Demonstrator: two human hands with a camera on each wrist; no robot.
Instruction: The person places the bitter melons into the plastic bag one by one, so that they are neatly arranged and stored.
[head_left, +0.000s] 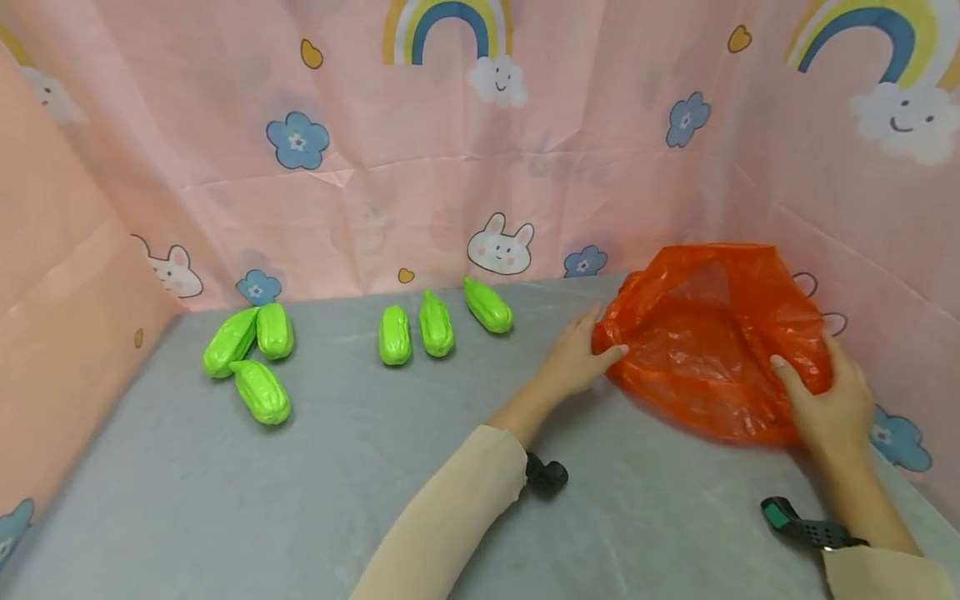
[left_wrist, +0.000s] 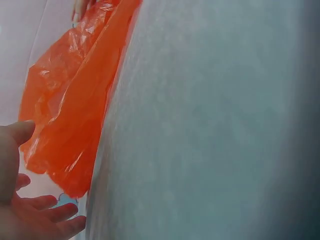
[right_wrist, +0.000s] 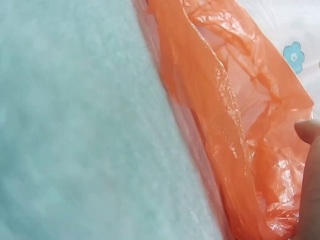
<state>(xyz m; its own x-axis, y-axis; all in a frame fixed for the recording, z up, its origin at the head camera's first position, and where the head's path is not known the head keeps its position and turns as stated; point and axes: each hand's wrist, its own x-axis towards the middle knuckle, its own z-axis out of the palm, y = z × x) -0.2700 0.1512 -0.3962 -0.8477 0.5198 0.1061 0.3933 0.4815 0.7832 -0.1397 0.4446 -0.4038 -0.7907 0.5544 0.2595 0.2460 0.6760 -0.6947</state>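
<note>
A crumpled orange-red plastic bag (head_left: pixel 697 358) stands with its mouth spread at the right of the table. At its left edge is my left hand (head_left: pixel 577 354); the left wrist view shows its fingers (left_wrist: pixel 62 214) spread and extended beside the bag, thumb apart, nothing gripped. My right hand (head_left: pixel 836 400) lies against the bag's right side, its straight thumb in front of the plastic and its fingers at the outer side. In the right wrist view only the thumb (right_wrist: pixel 309 132) shows, right at the plastic.
Three shiny green ridged, vegetable-shaped pieces (head_left: pixel 261 392) lie in a cluster at the left. Three more (head_left: pixel 437 323) lie in a row near the back middle. A pink patterned curtain (head_left: pixel 360 208) encloses the back and sides of the grey table (head_left: pixel 337 500).
</note>
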